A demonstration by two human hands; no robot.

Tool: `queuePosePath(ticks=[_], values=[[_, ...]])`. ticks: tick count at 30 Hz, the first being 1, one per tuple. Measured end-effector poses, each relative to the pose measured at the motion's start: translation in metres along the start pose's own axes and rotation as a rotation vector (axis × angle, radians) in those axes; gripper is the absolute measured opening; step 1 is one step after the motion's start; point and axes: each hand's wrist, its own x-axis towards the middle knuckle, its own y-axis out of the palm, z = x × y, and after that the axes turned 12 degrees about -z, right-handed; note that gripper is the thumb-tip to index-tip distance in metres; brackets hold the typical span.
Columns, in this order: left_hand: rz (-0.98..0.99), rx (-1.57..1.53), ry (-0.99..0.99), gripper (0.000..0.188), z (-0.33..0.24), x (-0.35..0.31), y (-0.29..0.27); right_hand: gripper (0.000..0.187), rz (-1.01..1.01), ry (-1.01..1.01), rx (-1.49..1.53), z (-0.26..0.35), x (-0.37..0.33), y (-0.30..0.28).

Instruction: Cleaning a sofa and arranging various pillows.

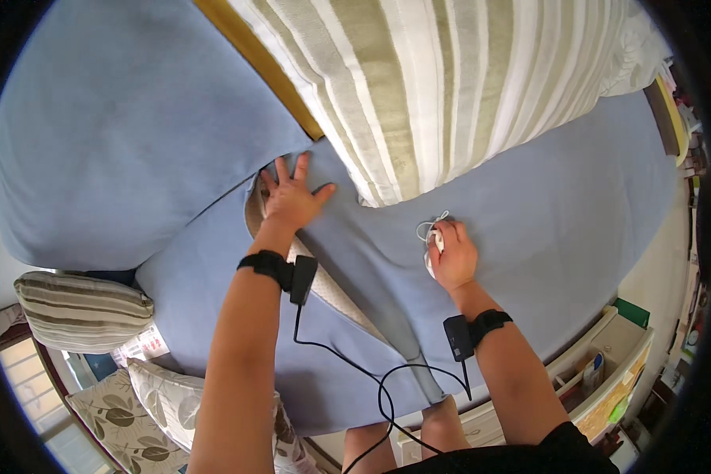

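My left hand [294,199] lies with fingers spread on the blue cover [529,213], close to where two pieces of the fabric meet. Beneath its wrist, a folded-back edge of the cover shows a pale, textured underside [344,304]. My right hand [455,254] is closed around a small white object with a thin looped cord [432,251]; fingers hide much of it, so its kind is unclear. A large striped cushion [419,95] rests just beyond both hands. Each wrist wears a black band with a small black box.
Black cables [383,379] from the wrist boxes hang between my forearms. At the left are a blue backrest [134,126], a smaller striped cushion [83,312] and leaf-patterned cushions [118,419]. A pale drawer unit [608,371] stands at the lower right.
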Motion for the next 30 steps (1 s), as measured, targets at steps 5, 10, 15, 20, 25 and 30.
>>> queuePosePath(ticks=[5, 10, 15, 20, 25, 30], values=[[0.159, 0.012, 0.005, 0.087, -0.005, 0.01, -0.015, 0.027, 0.069, 0.062, -0.012, 0.003, 0.006, -0.005], [-0.33, 0.148, 0.489, 0.046, -0.016, -0.085, 0.016, 0.026, 0.146, 0.151, -0.017, 0.016, 0.013, -0.019], [0.076, -0.087, 0.926, 0.015, 0.007, -0.188, 0.014, 0.027, 0.27, -0.003, 0.276, 0.039, -0.066, -0.035], [0.528, 0.069, 0.635, 0.033, 0.046, -0.198, -0.014, 0.031, 0.646, 0.049, 0.155, 0.098, -0.145, -0.055], [0.552, 0.085, 0.656, 0.03, 0.071, -0.203, -0.001, 0.024, 0.786, 0.011, 0.149, 0.142, -0.158, -0.046], [0.045, -0.024, 0.551, 0.015, 0.034, -0.172, 0.008, 0.024, 0.658, 0.169, -0.053, 0.145, -0.146, -0.03]])
